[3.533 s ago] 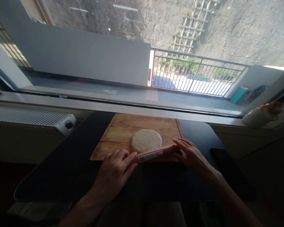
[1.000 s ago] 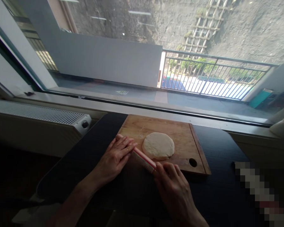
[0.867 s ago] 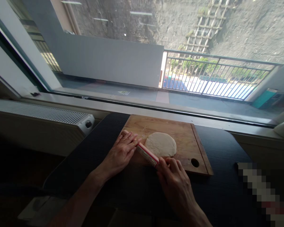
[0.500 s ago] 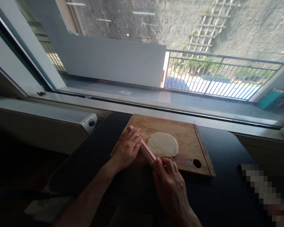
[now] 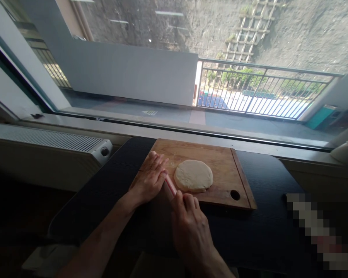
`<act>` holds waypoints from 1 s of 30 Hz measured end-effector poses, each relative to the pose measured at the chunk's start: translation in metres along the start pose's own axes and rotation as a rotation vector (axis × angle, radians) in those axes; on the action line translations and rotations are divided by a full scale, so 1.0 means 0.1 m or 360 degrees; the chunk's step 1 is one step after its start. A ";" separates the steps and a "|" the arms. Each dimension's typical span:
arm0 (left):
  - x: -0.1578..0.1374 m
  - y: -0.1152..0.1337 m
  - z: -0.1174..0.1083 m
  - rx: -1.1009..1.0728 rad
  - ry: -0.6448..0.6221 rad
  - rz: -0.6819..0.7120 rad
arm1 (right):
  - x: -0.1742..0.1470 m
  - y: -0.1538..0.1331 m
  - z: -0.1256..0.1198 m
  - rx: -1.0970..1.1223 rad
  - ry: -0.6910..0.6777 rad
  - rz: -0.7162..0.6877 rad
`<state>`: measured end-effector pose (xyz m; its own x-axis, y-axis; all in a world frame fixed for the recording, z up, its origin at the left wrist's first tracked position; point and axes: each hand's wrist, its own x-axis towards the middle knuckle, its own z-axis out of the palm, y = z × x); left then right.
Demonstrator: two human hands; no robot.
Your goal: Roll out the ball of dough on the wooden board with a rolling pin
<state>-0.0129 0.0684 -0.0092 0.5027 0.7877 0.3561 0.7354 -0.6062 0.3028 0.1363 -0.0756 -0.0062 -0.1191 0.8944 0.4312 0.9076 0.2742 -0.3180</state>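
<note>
A slim rolling pin [image 5: 171, 185], white with a red stripe, slants across the left side of a wooden cutting board [image 5: 223, 166]. My right hand [image 5: 191, 222] is closed around its near end, just off the board's front edge. Over its far part lies my left hand [image 5: 150, 178], fingers draped across and hiding most of that stretch. Just right of the pin, a flat oval of pale dough [image 5: 193, 175] rests on the board. Neither hand is on the dough.
The board lies on a dark table [image 5: 263, 173] below a large window. A radiator [image 5: 75, 154] stands at the left. A blurred-out strip [image 5: 316, 227] lies at the table's right, and the board has a round hole [image 5: 235, 195] near its front right corner.
The view has shifted, so everything sits a little further left. My right hand has drawn slightly left and nearer to my left hand, and less of the pin shows between them.
</note>
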 end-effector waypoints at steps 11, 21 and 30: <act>0.16 0.01 0.06 -0.0001 -0.0047 0.0008 | 0.06 -0.04 0.08 0.0004 0.0012 0.0098; 0.29 0.04 0.10 -0.0154 -0.0155 0.0013 | 0.09 -0.11 0.03 -0.0091 -0.0069 0.0147; 0.35 0.11 0.14 -0.0168 -0.0128 0.0056 | 0.07 -0.09 0.01 -0.0117 -0.0096 0.0215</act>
<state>0.0191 0.0910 -0.0061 0.5652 0.7694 0.2977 0.6667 -0.6386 0.3843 0.1265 -0.0714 -0.0014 -0.0159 0.9416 0.3363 0.9438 0.1252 -0.3059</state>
